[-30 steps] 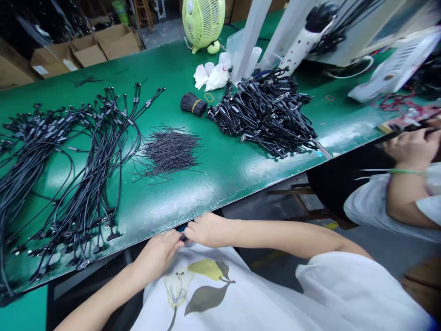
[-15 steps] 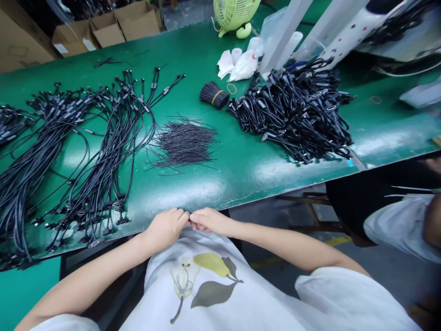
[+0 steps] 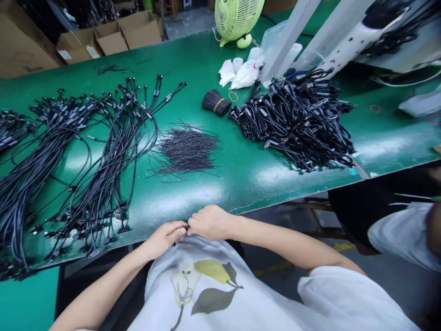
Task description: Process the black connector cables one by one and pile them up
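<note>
Head view: left hand (image 3: 166,239) and right hand (image 3: 211,223) curled around a small dark item (image 3: 187,228); mostly hidden.

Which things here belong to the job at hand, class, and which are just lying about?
Job: left hand, right hand, small black part, laid-out black cables, black cable heap, thin black wires, banded wire bundle.
Lying about: green desk fan, cardboard boxes, white plastic bags.

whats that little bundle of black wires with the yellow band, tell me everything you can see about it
The bundle of short black wires is a tight sheaf of thin, bristle-like strands, cinched near its middle by a yellow rubber band. It lies on its side on the green table top, its left end fanning slightly. A loose rubber band lies nearby to the right, not touching it.
</note>
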{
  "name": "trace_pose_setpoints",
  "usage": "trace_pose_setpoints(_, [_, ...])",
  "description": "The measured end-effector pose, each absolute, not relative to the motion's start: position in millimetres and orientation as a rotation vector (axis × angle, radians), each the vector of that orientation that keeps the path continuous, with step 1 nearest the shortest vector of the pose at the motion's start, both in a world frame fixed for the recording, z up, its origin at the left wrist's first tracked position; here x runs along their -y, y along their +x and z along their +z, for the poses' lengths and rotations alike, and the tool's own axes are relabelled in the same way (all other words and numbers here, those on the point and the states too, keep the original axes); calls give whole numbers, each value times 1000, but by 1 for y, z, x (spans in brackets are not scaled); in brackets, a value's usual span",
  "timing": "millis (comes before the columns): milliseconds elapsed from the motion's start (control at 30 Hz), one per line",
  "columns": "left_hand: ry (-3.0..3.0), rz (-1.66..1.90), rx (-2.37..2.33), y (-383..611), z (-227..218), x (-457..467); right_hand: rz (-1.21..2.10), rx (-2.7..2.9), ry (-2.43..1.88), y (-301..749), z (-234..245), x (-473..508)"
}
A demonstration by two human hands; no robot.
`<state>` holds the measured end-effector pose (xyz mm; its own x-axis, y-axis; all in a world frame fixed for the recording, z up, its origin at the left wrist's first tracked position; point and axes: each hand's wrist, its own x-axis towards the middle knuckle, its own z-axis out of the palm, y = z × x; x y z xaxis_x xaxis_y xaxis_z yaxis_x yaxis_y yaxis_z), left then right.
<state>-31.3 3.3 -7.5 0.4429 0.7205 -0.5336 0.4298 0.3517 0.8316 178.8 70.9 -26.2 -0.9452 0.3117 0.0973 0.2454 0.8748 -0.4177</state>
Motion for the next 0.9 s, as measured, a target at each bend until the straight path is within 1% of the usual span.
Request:
trace_pose_setpoints(67, [1195, 371, -1249, -31, -15, 2, 706, 2751, -506, 184, -22, -91])
trace_pose_setpoints(100, [1145, 442, -1285, -31, -17, 3, 716, 2642, -632, 188, -21, -105])
trace_pose_setpoints(200, [942, 680, -1330, -29, -17, 3, 507, 2350, -1154, 194, -29, -153])
trace_pose_setpoints(267, [829, 809, -1313, -25, -13, 0, 350, 2329, -1352, 195, -41, -178])
trace_pose_setpoints(433, [683, 950, -1267, -13, -2, -7, 252, 2300, -1398, 192, -60, -192])
trace_pose_setpoints(700, [558, 1100, -1166, 6, 5, -14, 53, 2096, -1451, 205, -46, -175])
trace_pose_setpoints(833, [510, 1144, -1097, 17, 8, -19, 151, 2007, -1453, 203, -40, -162])
trace_pose_setpoints(900, [488, 1174, -1072, 24, 7, -22, 345, 1927, -1377, 196, -37, -146])
